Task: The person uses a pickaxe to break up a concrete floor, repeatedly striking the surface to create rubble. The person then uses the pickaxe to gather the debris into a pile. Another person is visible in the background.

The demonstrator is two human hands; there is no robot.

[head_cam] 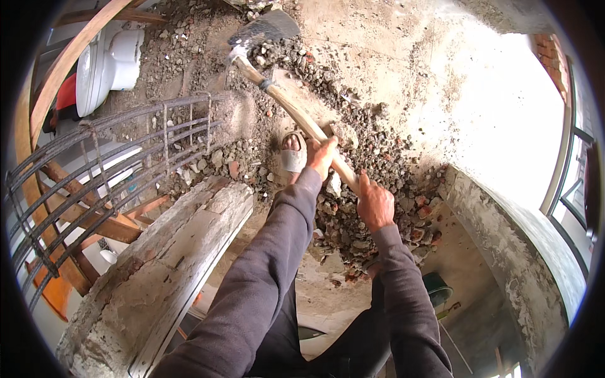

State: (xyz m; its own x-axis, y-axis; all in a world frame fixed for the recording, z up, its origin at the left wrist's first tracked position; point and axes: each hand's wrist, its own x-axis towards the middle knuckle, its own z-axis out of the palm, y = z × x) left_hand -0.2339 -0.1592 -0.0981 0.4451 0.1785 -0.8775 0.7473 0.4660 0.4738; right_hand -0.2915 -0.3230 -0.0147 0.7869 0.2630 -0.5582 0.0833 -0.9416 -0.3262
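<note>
Both hands grip the wooden handle (298,111) of a hoe that slants from lower right to upper left. My left hand (322,157) is closed around the middle of the handle, just past my sandalled foot (293,152). Closer to my body, my right hand (376,202) is wrapped around the handle's near end. At the far end, the broad metal blade (267,29) rests at or just above the dirty floor, beside grey rubble (279,53). A dark binding (265,84) circles the handle below the blade. Loose rubble (368,127) spreads beneath and around the handle.
To the left, a steel rebar cage (118,118) juts out above a broken masonry wall (156,264). A white toilet (101,71) lies behind wooden beams (71,56). On the right runs a low plastered wall (505,245), with a green bucket (437,288) near my right forearm.
</note>
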